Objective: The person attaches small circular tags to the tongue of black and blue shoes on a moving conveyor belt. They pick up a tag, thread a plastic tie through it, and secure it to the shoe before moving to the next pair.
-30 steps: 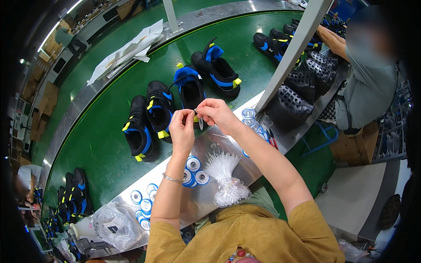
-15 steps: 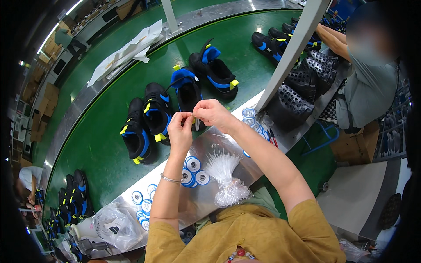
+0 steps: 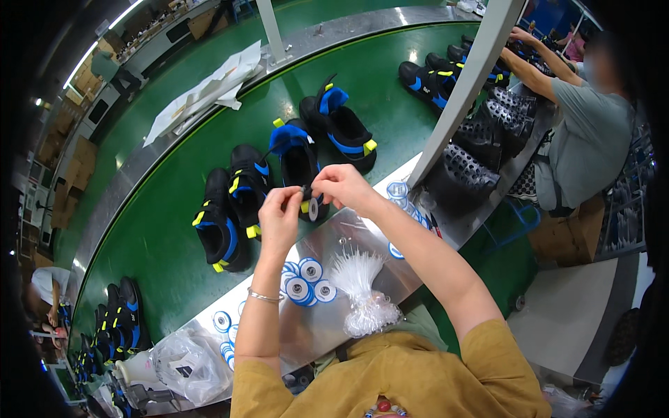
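Observation:
My left hand (image 3: 280, 214) pinches something small and dark at the heel of a black and blue shoe (image 3: 295, 155); what it grips is too small to make out. Just right of it, my right hand (image 3: 346, 188) has thumb and forefinger pressed together, with any thread between them too fine to see. Below the fingertips hangs a round white tag (image 3: 313, 210), beside the shoe's yellow heel tab. More shoes of that kind flank it, two (image 3: 221, 224) to the left and one (image 3: 346, 134) to the right. Under my forearms lie several round blue-edged tags (image 3: 299, 288) and a bundle of clear plastic fasteners (image 3: 362, 291).
A metal ledge (image 3: 289, 334) runs between me and the green belt (image 3: 164, 258). A grey post (image 3: 463, 90) rises at right, near black perforated shoe shapes (image 3: 465, 167) and a co-worker (image 3: 592, 132). A clear plastic bag (image 3: 188, 366) lies at lower left.
My fingertips have drawn slightly apart and sit a little lower in view. The round tag hangs in plainer sight below them. The co-worker at right has shifted and both their arms now show.

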A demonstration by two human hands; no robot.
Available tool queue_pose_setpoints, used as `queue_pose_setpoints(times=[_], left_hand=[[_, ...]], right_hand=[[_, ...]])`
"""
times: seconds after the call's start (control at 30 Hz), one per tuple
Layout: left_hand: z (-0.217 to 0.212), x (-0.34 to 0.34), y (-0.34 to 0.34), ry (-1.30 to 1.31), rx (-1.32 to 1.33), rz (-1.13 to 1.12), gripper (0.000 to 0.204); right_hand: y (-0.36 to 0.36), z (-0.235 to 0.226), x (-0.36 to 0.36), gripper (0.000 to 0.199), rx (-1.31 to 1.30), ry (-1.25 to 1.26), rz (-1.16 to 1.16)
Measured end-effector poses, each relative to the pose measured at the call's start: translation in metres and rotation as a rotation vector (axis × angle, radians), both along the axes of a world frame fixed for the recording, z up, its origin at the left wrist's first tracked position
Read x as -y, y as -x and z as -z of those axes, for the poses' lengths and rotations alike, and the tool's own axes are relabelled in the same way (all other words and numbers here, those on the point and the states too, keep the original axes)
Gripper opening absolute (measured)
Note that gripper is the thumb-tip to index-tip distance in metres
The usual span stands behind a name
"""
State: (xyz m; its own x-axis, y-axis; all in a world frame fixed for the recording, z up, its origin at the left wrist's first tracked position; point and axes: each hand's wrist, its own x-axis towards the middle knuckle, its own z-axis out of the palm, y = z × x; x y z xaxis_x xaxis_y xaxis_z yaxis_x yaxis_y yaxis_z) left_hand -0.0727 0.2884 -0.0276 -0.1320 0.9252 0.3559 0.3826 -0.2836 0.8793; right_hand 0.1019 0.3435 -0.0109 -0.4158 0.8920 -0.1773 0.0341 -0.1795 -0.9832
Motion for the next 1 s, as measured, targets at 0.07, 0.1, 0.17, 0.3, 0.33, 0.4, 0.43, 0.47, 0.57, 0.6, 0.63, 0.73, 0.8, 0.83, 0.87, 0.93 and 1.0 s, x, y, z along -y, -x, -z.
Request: queue_pose_setpoints(times=[0.07,0.1,0.17,0.3,0.33,0.4,0.43,0.47,0.57,0.6,0.63,0.73,0.8,0.83,0.87,0.93,1.0], left_hand=[[-0.016,-0.025,0.022,-0.074,-0.109,-0.082,0.025],[-0.024,-0.037,0.026,-0.106,-0.197,-0.088,0.033],[-0.037,-0.071,0.028,-0.234,-0.394,-0.083,0.047],[-0.039,-0.136,0.031,-0.182,-0.451,0.096,0.058],[-0.04,-0.144,0.031,-0.052,-0.4,0.176,0.058],[-0.043,-0.15,0.03,0.089,-0.408,0.217,0.053],[-0.045,-0.151,0.029,0.164,-0.41,0.236,0.052],[-0.047,-0.153,0.031,0.133,-0.489,0.27,0.049],[-0.043,-0.147,0.032,0.091,-0.613,0.328,0.04],[-0.04,-0.144,0.036,0.085,-0.584,0.342,0.039],[-0.036,-0.14,0.042,0.078,-0.555,0.356,0.039],[-0.023,-0.121,0.046,-0.058,-0.601,0.352,0.033],[-0.02,-0.104,0.033,-0.27,-0.77,0.264,0.027],[-0.026,-0.093,0.023,-0.241,-0.89,0.232,0.022],[-0.023,-0.087,0.02,-0.288,-0.888,0.251,0.018],[-0.011,-0.082,0.027,-0.346,-0.753,0.207,0.029],[-0.002,-0.068,0.029,-0.291,-0.51,-0.007,0.036]], right_hand=[[-0.008,0.006,-0.024,0.014,0.109,-0.171,0.203],[-0.004,0.0,-0.028,0.017,0.224,-0.244,0.228],[0.005,0.018,-0.05,0.019,0.408,-0.665,0.323],[0.042,0.013,-0.063,0.02,0.765,-0.746,0.323],[0.049,0.009,-0.063,0.02,0.857,-0.69,0.294],[0.059,0.015,-0.064,0.019,0.863,-0.741,0.348],[0.059,0.019,-0.065,0.018,0.839,-0.762,0.364],[0.06,0.023,-0.067,0.016,0.813,-0.785,0.378],[0.049,0.035,-0.067,0.012,0.659,-0.798,0.484],[0.046,0.032,-0.068,0.013,0.59,-0.669,0.52],[0.043,0.036,-0.071,0.014,0.531,-0.608,0.544],[0.039,0.044,-0.081,0.017,0.425,-0.482,0.488],[0.042,0.043,-0.082,0.017,0.398,-0.509,0.391],[0.046,0.04,-0.082,0.021,0.427,-0.509,0.367],[0.047,0.038,-0.079,0.021,0.442,-0.488,0.339],[0.048,0.029,-0.074,0.019,0.471,-0.46,0.279],[0.048,0.025,-0.063,0.014,0.476,-0.612,0.294]])
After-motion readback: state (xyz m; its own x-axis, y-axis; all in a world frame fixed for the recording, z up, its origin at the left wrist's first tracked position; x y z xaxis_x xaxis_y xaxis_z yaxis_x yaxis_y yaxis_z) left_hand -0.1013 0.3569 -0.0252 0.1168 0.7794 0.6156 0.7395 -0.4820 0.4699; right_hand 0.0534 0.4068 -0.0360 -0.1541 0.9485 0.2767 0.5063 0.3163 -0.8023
